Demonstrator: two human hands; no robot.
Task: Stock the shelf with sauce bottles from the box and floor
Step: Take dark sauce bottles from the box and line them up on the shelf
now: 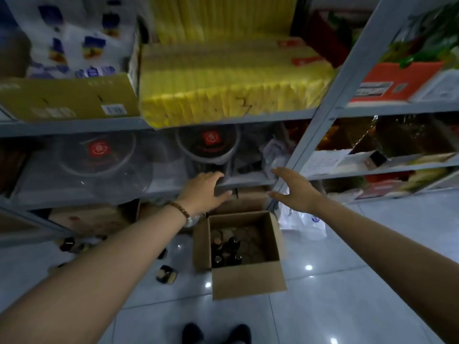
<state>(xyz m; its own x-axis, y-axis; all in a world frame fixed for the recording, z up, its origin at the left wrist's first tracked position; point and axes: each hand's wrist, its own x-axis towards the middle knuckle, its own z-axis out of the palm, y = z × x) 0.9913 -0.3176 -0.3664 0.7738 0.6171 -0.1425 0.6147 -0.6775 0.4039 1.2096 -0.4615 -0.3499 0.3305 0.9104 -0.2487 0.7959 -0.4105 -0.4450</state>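
An open cardboard box (248,281) stands on the floor below the shelf, with several dark sauce bottles (226,252) upright in its left half. More dark bottles lie on the tiles to the left, one bottle (166,274) near the box and others (68,244) by the shelf foot. My left hand (206,192) grips the front edge of the grey shelf (248,181), fingers on top and thumb underneath. My right hand (295,189) hovers with fingers spread beside the shelf upright (323,115), holding nothing.
Clear lidded tubs (208,145) with red labels fill the shelf behind my hands. Yellow packs (223,90) and a carton (69,98) sit on the level above. A white plastic bag (303,219) lies right of the box. My shoes (216,333) stand on glossy tiles.
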